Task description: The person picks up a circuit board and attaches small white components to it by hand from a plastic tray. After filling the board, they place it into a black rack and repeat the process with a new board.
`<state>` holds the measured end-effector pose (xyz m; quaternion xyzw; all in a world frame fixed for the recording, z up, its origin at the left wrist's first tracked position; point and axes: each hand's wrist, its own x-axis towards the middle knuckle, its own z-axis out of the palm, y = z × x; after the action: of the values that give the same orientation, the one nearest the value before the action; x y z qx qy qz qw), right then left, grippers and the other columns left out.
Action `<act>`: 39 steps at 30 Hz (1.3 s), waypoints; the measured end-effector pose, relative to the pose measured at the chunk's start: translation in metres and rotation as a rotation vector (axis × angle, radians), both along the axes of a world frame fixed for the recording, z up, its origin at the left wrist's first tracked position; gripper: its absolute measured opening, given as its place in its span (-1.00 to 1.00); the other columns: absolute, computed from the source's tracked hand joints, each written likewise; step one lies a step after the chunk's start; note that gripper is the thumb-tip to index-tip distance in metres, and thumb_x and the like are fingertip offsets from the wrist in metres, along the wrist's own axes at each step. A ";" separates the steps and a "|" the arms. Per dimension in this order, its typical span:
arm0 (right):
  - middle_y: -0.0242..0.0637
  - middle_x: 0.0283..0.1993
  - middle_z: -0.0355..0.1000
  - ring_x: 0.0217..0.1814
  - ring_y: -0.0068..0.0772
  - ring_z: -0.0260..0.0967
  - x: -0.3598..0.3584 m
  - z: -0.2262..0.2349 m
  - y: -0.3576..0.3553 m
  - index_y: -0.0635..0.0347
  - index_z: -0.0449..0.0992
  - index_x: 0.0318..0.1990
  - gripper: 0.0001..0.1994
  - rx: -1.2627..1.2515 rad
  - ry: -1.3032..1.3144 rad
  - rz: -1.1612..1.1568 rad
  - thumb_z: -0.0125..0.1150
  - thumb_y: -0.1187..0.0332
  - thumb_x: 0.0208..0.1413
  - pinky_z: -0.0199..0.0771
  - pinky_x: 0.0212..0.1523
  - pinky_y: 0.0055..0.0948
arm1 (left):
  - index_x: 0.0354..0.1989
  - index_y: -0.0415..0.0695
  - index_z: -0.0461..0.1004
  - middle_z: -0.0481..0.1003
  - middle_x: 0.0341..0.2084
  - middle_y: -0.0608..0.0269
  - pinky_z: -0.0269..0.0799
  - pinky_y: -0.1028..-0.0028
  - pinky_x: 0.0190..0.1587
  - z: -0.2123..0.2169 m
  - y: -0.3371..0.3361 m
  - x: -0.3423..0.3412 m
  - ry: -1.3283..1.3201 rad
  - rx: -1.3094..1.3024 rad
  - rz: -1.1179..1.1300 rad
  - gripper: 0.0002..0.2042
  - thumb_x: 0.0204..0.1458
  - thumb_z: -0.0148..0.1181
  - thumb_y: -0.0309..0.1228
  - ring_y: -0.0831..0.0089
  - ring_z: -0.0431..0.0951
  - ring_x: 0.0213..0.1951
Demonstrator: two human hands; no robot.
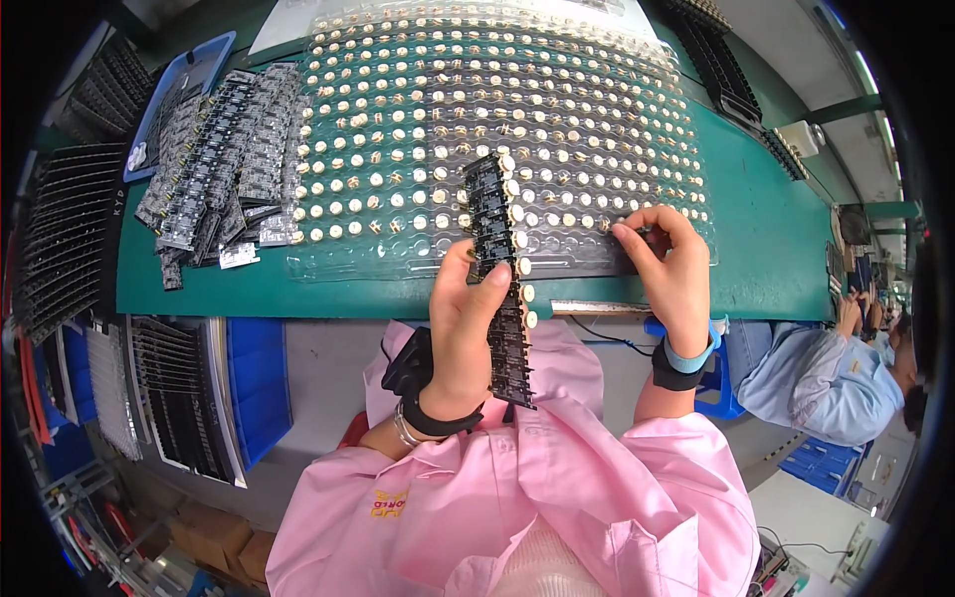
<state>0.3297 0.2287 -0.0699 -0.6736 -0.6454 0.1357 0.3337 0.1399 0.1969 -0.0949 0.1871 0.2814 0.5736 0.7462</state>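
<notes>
Left hand (468, 328) is gripping a long black plastic component strip (500, 279) upright, fingers wrapped around it. Right hand (671, 269) is pinching a small round cream part (625, 231) off the clear blister tray (497, 129), probably for seating into the strip.

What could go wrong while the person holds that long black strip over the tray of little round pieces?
The long black strip, gripped only by the left hand, sticks out both ways and might sag or slip. The right hand pinches at the clear tray; a nudge could scatter the little round pieces.

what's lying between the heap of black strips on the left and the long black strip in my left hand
In the head view, the clear blister tray of small round pale buttons lies on the green table between the heap of black strips and the long black strip in the left hand.
</notes>
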 end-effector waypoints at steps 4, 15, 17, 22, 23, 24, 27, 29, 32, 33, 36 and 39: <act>-0.42 -0.62 0.26 -0.58 -0.64 0.08 0.001 0.002 0.000 0.27 0.42 -0.46 -0.87 -0.078 0.041 -0.040 0.20 0.44 -0.19 0.12 -0.54 -0.62 | -0.19 -0.15 0.15 0.35 -0.64 0.31 0.25 0.70 -0.70 -0.001 -0.001 0.000 0.015 0.002 -0.002 -0.74 -0.01 0.00 -0.36 0.66 0.34 -0.69; -0.40 -0.63 0.29 -0.62 -0.64 0.10 -0.002 0.006 0.007 0.30 0.45 -0.57 -0.86 0.069 -0.254 -0.035 0.21 0.40 -0.19 0.14 -0.58 -0.59 | -0.18 -0.17 0.14 0.34 -0.63 0.31 0.25 0.69 -0.70 0.002 -0.002 0.001 0.039 -0.004 0.017 -0.72 -0.02 0.01 -0.36 0.66 0.33 -0.69; -0.42 -0.62 0.30 -0.60 -0.67 0.13 -0.006 0.007 0.004 0.30 0.45 -0.56 -0.87 0.002 -0.175 -0.090 0.20 0.41 -0.19 0.14 -0.58 -0.61 | -0.18 -0.17 0.14 0.34 -0.63 0.31 0.25 0.69 -0.69 0.001 -0.001 0.000 0.033 -0.002 0.015 -0.72 -0.02 0.01 -0.36 0.66 0.33 -0.69; -0.45 -0.57 0.33 -0.56 -0.74 0.16 -0.007 0.013 0.000 0.32 0.45 -0.49 -0.88 -0.159 0.018 -0.149 0.17 0.43 -0.15 0.16 -0.56 -0.66 | -0.18 -0.17 0.14 0.33 -0.62 0.32 0.25 0.70 -0.68 0.000 -0.002 -0.001 0.037 -0.007 0.014 -0.72 -0.02 0.01 -0.35 0.67 0.32 -0.69; -0.45 -0.57 0.33 -0.56 -0.74 0.16 -0.006 0.013 -0.001 0.32 0.45 -0.49 -0.88 -0.162 0.019 -0.147 0.17 0.43 -0.15 0.16 -0.56 -0.66 | -0.18 -0.17 0.14 0.33 -0.62 0.32 0.25 0.70 -0.68 0.000 -0.002 -0.001 0.044 -0.008 0.015 -0.72 -0.02 0.01 -0.35 0.67 0.32 -0.69; -0.44 -0.55 0.34 -0.55 -0.74 0.17 -0.003 0.013 -0.002 0.32 0.44 -0.47 -0.89 -0.156 0.151 -0.079 0.16 0.45 -0.14 0.16 -0.55 -0.68 | -0.18 -0.17 0.14 0.33 -0.62 0.32 0.25 0.70 -0.68 0.000 -0.001 0.000 0.045 -0.010 0.015 -0.72 -0.02 0.01 -0.35 0.67 0.32 -0.69; -0.41 -0.50 0.35 -0.53 -0.75 0.18 -0.004 0.016 -0.007 0.33 0.43 -0.43 -0.90 -0.146 0.414 0.060 0.12 0.48 -0.11 0.17 -0.52 -0.72 | -0.13 -0.10 0.12 0.24 -0.76 0.32 0.09 0.62 -0.89 0.004 0.001 0.002 0.126 0.002 0.025 -0.79 0.05 -0.18 -0.39 0.62 0.17 -0.87; -0.35 -0.47 0.36 -0.50 -0.71 0.21 -0.010 0.026 -0.018 0.34 0.40 -0.39 -0.90 -0.188 0.670 0.134 0.10 0.50 -0.09 0.19 -0.49 -0.73 | -0.13 -0.10 0.12 0.24 -0.76 0.32 0.09 0.63 -0.89 0.005 0.002 0.003 0.129 0.007 0.025 -0.79 0.05 -0.18 -0.39 0.62 0.18 -0.87; -0.31 -0.46 0.36 -0.49 -0.67 0.23 -0.019 0.029 -0.032 0.35 0.38 -0.38 -0.89 -0.285 0.869 0.247 0.09 0.50 -0.08 0.20 -0.48 -0.73 | -0.13 -0.10 0.12 0.24 -0.76 0.33 0.10 0.63 -0.89 0.005 0.003 0.002 0.136 0.019 0.024 -0.79 0.05 -0.18 -0.39 0.63 0.18 -0.86; -0.29 -0.45 0.36 -0.49 -0.65 0.24 -0.022 0.028 -0.035 0.35 0.37 -0.38 -0.89 -0.357 0.935 0.323 0.09 0.50 -0.07 0.21 -0.47 -0.72 | -0.15 -0.14 0.13 0.27 -0.71 0.33 0.15 0.66 -0.81 0.004 0.002 0.002 0.099 0.020 0.031 -0.76 0.02 -0.11 -0.38 0.66 0.23 -0.80; -0.25 -0.45 0.36 -0.49 -0.62 0.24 -0.032 0.024 -0.038 0.35 0.35 -0.38 -0.87 -0.447 1.050 0.406 0.11 0.47 -0.06 0.22 -0.48 -0.69 | -0.18 -0.20 0.13 0.35 -0.59 0.34 0.26 0.72 -0.65 0.003 0.001 0.002 0.024 0.020 0.042 -0.70 -0.02 0.02 -0.36 0.71 0.31 -0.67; -0.22 -0.46 0.36 -0.50 -0.59 0.24 -0.037 0.016 -0.038 0.35 0.33 -0.38 -0.82 -0.484 1.143 0.433 0.13 0.41 -0.06 0.22 -0.50 -0.66 | -0.15 -0.22 0.11 0.37 -0.57 0.33 0.27 0.71 -0.62 0.000 0.001 0.003 0.045 0.050 0.083 -0.69 -0.01 0.02 -0.39 0.71 0.33 -0.65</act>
<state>0.2930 0.1906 -0.0539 -0.4063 -0.4385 0.6776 0.4284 0.1426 0.1981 -0.0946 0.2066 0.2911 0.6064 0.7105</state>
